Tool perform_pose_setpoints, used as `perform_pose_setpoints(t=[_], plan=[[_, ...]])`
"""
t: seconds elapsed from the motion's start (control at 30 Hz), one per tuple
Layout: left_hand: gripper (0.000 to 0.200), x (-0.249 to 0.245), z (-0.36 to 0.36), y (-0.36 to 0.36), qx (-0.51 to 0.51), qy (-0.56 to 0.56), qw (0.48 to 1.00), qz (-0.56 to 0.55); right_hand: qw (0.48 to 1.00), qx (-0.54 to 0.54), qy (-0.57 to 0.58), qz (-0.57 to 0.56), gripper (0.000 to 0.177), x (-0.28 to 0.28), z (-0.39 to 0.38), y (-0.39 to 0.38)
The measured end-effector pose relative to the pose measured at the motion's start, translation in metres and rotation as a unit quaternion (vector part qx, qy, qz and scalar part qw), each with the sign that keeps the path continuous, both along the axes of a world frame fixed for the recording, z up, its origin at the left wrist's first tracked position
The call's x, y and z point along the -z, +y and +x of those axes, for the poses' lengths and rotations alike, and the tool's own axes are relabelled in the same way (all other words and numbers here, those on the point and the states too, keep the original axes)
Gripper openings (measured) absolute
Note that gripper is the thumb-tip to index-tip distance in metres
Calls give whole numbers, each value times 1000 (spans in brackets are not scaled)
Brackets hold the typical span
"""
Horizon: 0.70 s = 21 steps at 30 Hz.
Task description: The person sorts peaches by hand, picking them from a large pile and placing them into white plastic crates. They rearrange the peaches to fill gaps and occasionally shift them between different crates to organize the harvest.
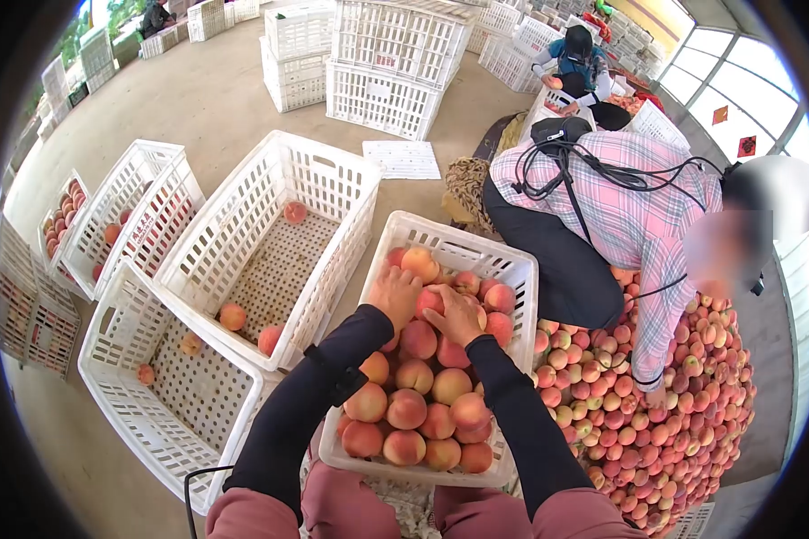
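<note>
A white plastic crate full of peaches stands directly before me, close to my legs. My left hand is at its far left part, fingers curled down over a peach mostly hidden beneath them; another peach lies by its fingertips. Just to the right, my right hand is closed around a reddish peach, thumb toward my left hand. Both hands are low among the fruit, close together. Black sleeves cover my forearms.
On the left, a large white crate and a nearer crate hold a few peaches. A big peach pile lies right, where a co-worker in a plaid shirt reaches in. Stacked crates stand behind; another person sits farther back.
</note>
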<state>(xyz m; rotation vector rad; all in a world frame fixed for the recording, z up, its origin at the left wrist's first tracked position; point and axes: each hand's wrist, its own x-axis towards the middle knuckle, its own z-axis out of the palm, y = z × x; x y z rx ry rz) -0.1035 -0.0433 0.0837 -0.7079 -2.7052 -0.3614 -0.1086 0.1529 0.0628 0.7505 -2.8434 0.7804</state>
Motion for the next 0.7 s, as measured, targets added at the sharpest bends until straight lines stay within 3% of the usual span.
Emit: perform_pose_setpoints(t=[0.1, 0.23, 0.4, 0.5, 0.63, 0.7], plan=[[16, 25, -33, 8, -66, -60, 978, -187, 999, 12, -40, 1, 44, -4, 1, -1], [19, 57, -55, 28, -99, -60, 949, -295, 1000, 3, 4, 6, 45, -5, 2, -1], [14, 73, -63, 23, -97, 9, 951, -295, 1000, -4, -15, 2, 46, -8, 1, -1], [21, 75, -67, 24, -52, -112, 958, -261, 999, 2, -45, 7, 47, -6, -2, 1], [14, 60, -56, 11, -57, 15, 962, -267, 999, 4, -36, 17, 49, -3, -2, 2], [35, 22, -46, 0, -8, -70, 967, -247, 999, 7, -45, 15, 50, -8, 0, 1]])
